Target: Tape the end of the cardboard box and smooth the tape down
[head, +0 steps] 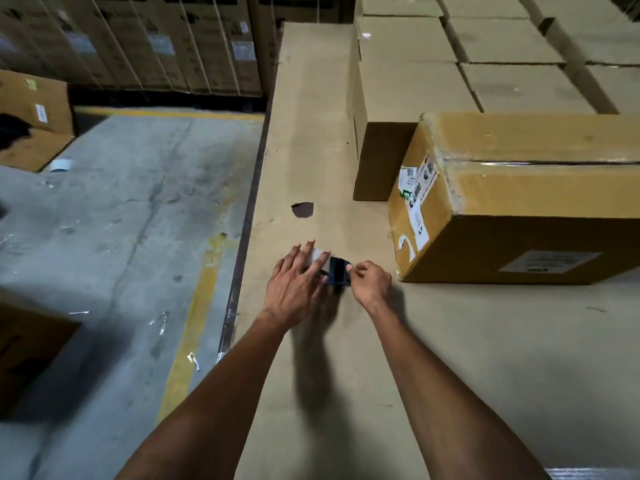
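A dark blue tape dispenser (338, 270) with a pale roll of tape (318, 255) rests on the cardboard-covered work surface (311, 150). My left hand (294, 282) lies over the roll with its fingers spread across it. My right hand (369, 280) pinches the dispenser's right edge between thumb and fingertips. The cardboard box (519, 199), brown with clear tape over its top seam and white labels on its left end, stands to the right of my hands, apart from them.
Stacks of plain cartons (450, 64) fill the back right. The surface's left edge (247, 216) drops to a concrete floor (121, 220) with yellow lines. A dark hole (303, 209) marks the surface. Strapped boxes (138, 43) line the far wall.
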A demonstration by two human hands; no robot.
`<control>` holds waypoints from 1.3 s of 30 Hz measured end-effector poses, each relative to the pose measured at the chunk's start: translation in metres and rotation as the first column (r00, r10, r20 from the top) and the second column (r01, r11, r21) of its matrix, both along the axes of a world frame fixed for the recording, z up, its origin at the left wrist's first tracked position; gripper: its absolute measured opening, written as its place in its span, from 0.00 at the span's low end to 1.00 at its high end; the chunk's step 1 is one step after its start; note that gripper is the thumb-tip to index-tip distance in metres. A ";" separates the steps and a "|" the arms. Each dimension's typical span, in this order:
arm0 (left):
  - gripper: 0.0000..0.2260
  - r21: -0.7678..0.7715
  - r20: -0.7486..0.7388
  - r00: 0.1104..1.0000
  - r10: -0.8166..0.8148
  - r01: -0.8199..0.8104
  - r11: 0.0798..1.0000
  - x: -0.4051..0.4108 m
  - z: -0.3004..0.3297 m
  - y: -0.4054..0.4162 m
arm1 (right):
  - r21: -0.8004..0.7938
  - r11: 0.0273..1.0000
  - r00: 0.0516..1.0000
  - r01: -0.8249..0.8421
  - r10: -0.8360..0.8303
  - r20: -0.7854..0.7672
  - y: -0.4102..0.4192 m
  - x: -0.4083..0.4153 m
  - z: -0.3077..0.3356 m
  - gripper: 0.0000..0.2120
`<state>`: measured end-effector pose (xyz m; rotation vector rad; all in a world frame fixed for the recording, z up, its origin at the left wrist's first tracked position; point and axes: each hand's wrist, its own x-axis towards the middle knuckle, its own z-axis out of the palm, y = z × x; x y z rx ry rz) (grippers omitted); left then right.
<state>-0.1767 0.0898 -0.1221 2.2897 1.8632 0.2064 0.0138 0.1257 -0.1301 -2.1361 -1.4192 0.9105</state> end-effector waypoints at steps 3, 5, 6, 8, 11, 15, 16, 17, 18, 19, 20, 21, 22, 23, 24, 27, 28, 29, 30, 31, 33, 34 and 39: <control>0.27 0.015 0.047 0.999 0.017 -0.017 1.000 0.003 -0.006 0.006 | -0.048 0.998 0.999 0.040 -0.040 0.002 0.010 -0.006 -0.003 0.16; 0.27 0.024 0.083 0.996 0.041 -0.043 0.999 0.005 -0.009 0.007 | -0.062 0.996 0.998 0.059 -0.058 0.009 0.013 -0.007 -0.006 0.13; 0.26 0.030 0.096 0.994 0.057 -0.060 0.998 0.006 -0.012 0.007 | -0.068 0.995 0.997 0.073 -0.073 0.002 0.013 -0.006 -0.006 0.11; 0.26 0.037 0.100 0.992 0.078 -0.082 0.996 0.010 -0.015 0.008 | -0.077 0.992 0.995 0.100 -0.101 -0.010 0.013 -0.004 -0.007 0.11; 0.25 0.079 0.068 0.995 0.072 -0.077 0.994 0.016 -0.017 0.009 | -0.063 0.990 0.992 0.123 -0.125 -0.023 0.012 -0.003 -0.007 0.10; 0.26 0.107 0.046 0.998 0.043 -0.047 0.993 0.024 -0.020 0.013 | -0.057 0.989 0.991 0.134 -0.135 -0.012 0.012 -0.005 -0.003 0.09; 0.25 0.114 0.073 0.996 0.051 -0.059 0.992 0.026 -0.022 0.014 | -0.056 0.990 0.991 0.132 -0.133 -0.009 0.013 -0.004 -0.002 0.09; 0.24 0.119 0.099 0.993 0.061 -0.073 0.990 0.026 -0.023 0.015 | -0.056 0.990 0.991 0.131 -0.132 -0.008 0.013 -0.004 -0.002 0.08; 0.24 0.121 0.119 0.990 0.069 -0.084 0.989 0.027 -0.024 0.016 | -0.056 0.990 0.992 0.128 -0.129 -0.009 0.013 -0.004 -0.002 0.08; 0.24 0.119 0.129 0.989 0.073 -0.089 0.989 0.028 -0.025 0.016 | -0.057 0.990 0.992 0.126 -0.127 -0.011 0.013 -0.004 -0.001 0.08; 0.24 0.117 0.132 0.989 0.073 -0.089 0.989 0.028 -0.026 0.016 | -0.058 0.991 0.992 0.123 -0.124 -0.008 0.013 -0.004 -0.002 0.08; 0.24 0.117 0.138 0.988 0.070 -0.086 0.989 0.027 -0.027 0.016 | -0.061 0.991 0.992 0.122 -0.122 -0.002 0.013 -0.004 -0.002 0.08; 0.25 0.118 0.151 0.986 0.069 -0.087 0.989 0.026 -0.028 0.016 | -0.063 0.991 0.993 0.120 -0.120 0.005 0.014 -0.004 -0.003 0.08; 0.25 0.118 0.166 0.984 0.069 -0.090 0.989 0.025 -0.029 0.016 | -0.065 0.990 0.993 0.122 -0.121 0.008 0.014 -0.005 -0.003 0.08; 0.25 0.121 0.184 0.980 0.071 -0.094 0.988 0.024 -0.030 0.017 | -0.061 0.991 0.992 0.123 -0.123 0.011 0.014 -0.005 -0.003 0.08; 0.25 0.112 0.238 0.968 0.075 -0.104 0.988 0.022 -0.032 0.016 | -0.054 0.991 0.992 0.125 -0.125 0.017 0.014 -0.004 -0.001 0.08; 0.25 0.105 0.261 0.962 0.075 -0.106 0.989 0.021 -0.032 0.015 | -0.051 0.990 0.992 0.128 -0.128 0.017 0.014 -0.003 -0.001 0.08; 0.25 0.098 0.300 0.951 0.077 -0.111 0.989 0.019 -0.032 0.015 | -0.046 0.990 0.991 0.135 -0.135 0.013 0.014 -0.004 -0.002 0.08; 0.25 0.089 0.353 0.932 0.086 -0.125 0.988 0.017 -0.032 0.015 | -0.041 0.989 0.990 0.144 -0.144 0.005 0.014 -0.004 -0.002 0.08; 0.24 0.075 0.416 0.904 0.101 -0.145 0.987 0.015 -0.032 0.015 | -0.038 0.987 0.988 0.156 -0.157 -0.010 0.013 -0.005 -0.003 0.08; 0.23 0.013 0.537 0.829 0.154 -0.190 0.982 0.013 -0.031 0.014 | -0.040 0.983 0.982 0.182 -0.184 -0.051 0.014 -0.004 -0.006 0.07; 0.23 -0.026 0.579 0.794 0.185 -0.208 0.978 0.012 -0.029 0.014 | -0.047 0.981 0.980 0.188 -0.191 -0.064 0.014 -0.004 -0.009 0.07; 0.23 -0.073 0.611 0.763 0.213 -0.214 0.974 0.015 -0.023 0.012 | -0.078 0.974 0.966 0.215 -0.223 -0.127 0.025 0.010 -0.064 0.12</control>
